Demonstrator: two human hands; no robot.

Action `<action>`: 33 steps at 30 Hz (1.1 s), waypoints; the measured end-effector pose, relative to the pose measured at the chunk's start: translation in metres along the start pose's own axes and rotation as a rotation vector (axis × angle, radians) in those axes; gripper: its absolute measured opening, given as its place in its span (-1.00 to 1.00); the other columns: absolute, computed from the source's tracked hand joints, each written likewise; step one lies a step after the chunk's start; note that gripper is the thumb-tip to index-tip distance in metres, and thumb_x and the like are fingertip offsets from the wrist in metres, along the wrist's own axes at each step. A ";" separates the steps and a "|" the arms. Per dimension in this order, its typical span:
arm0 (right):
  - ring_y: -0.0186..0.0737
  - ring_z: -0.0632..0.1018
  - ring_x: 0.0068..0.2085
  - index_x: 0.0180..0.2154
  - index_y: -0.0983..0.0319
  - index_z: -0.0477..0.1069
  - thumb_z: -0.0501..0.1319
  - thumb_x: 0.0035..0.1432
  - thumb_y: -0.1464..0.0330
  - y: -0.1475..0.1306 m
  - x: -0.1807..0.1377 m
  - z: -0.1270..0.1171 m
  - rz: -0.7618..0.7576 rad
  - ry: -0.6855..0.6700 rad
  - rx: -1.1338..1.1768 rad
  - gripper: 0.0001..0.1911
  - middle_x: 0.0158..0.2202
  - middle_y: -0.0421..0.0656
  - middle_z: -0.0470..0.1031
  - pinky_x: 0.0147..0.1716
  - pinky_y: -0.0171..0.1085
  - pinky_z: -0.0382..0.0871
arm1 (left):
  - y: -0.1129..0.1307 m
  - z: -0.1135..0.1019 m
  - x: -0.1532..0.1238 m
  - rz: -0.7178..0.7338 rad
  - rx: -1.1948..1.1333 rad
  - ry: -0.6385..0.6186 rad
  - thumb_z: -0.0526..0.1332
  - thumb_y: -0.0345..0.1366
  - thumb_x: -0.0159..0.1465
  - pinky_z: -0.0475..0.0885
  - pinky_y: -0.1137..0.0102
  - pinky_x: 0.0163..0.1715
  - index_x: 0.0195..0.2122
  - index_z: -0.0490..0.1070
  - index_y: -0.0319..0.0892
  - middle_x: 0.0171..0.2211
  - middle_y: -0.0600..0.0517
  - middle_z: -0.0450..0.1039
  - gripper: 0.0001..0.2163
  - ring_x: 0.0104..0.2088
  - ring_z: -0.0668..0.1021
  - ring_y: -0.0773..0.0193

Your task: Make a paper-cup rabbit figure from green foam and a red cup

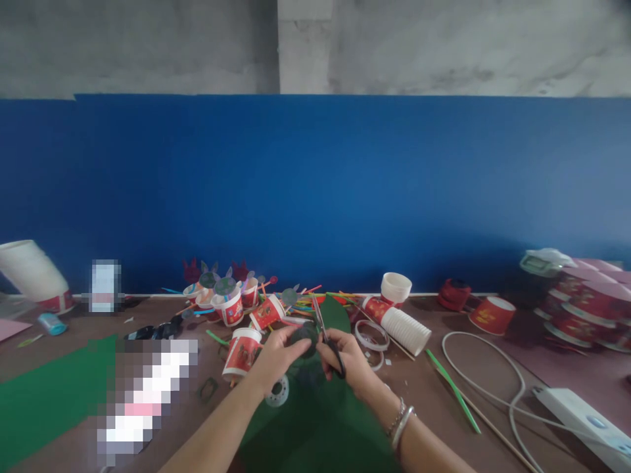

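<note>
My left hand pinches a dark, roundish piece of paper between thumb and fingers. In my right hand is a pair of scissors with black handles, its blades pointing up and away beside that paper. Whether the blades touch the paper I cannot tell. Below both hands lies a dark green sheet. A white ring-shaped roll sits under my left wrist. Just left of my left hand stands a red-and-white paper cup, slightly tilted.
Paper cups with animal-shaped cutouts stand at the back, by colourful sticks. A stack of cups lies to the right, near a tape roll. A power strip with its cable is at far right; green paper lies left.
</note>
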State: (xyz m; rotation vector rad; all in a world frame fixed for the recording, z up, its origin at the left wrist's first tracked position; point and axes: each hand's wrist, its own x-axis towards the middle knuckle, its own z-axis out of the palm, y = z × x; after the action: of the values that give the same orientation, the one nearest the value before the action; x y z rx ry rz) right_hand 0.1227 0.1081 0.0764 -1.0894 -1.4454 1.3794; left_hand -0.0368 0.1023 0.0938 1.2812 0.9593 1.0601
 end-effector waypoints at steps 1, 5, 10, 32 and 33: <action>-0.43 0.31 -0.73 -0.45 0.24 0.28 0.22 -0.06 0.20 -0.001 0.000 0.000 -0.007 -0.013 -0.007 -0.75 -0.75 -0.36 0.29 -0.74 -0.44 0.15 | -0.002 0.003 0.001 0.012 -0.032 0.053 0.23 -0.25 0.09 0.35 0.39 -0.26 -0.27 0.49 -0.24 -0.36 -0.01 0.53 -0.78 -0.30 0.51 0.21; -0.43 0.36 -0.64 -0.43 0.25 0.28 0.23 -0.04 0.25 -0.002 -0.003 0.005 -0.064 -0.079 -0.041 -0.78 -0.67 -0.33 0.32 -0.67 -0.45 0.17 | -0.007 0.008 0.000 0.045 -0.170 0.216 0.25 -0.18 0.07 0.39 0.36 -0.27 -0.25 0.47 -0.25 -0.32 -0.04 0.55 -0.72 -0.27 0.52 0.15; -0.45 0.32 -0.62 -0.38 0.25 0.25 0.20 0.00 0.27 0.000 -0.008 0.015 -0.064 -0.154 -0.009 -0.79 -0.63 -0.33 0.31 -0.67 -0.46 0.14 | -0.008 0.011 -0.003 0.084 -0.208 0.291 0.24 -0.19 0.10 0.40 0.39 -0.31 -0.25 0.45 -0.22 -0.32 -0.01 0.54 -0.75 -0.29 0.53 0.19; -0.46 0.34 -0.65 -0.44 0.25 0.24 0.23 -0.02 0.25 0.006 -0.008 0.016 -0.094 -0.180 0.026 -0.77 -0.66 -0.36 0.22 -0.69 -0.46 0.16 | 0.000 0.009 -0.004 0.064 -0.113 0.279 0.26 -0.20 0.04 0.39 0.38 -0.33 -0.36 0.45 -0.24 -0.41 0.00 0.51 -0.79 -0.36 0.51 0.20; -0.46 0.33 -0.66 -0.46 0.24 0.23 0.22 -0.02 0.26 0.005 -0.009 0.016 -0.099 -0.174 0.015 -0.78 -0.67 -0.36 0.22 -0.69 -0.46 0.16 | 0.000 0.009 -0.004 0.071 -0.105 0.270 0.26 -0.21 0.05 0.39 0.38 -0.31 -0.36 0.45 -0.24 -0.40 0.00 0.51 -0.79 -0.34 0.51 0.20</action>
State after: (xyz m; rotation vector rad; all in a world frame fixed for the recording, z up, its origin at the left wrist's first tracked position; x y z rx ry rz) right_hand 0.1099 0.0955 0.0706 -0.8941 -1.5889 1.4407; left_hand -0.0295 0.0961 0.0940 1.1105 1.0501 1.3464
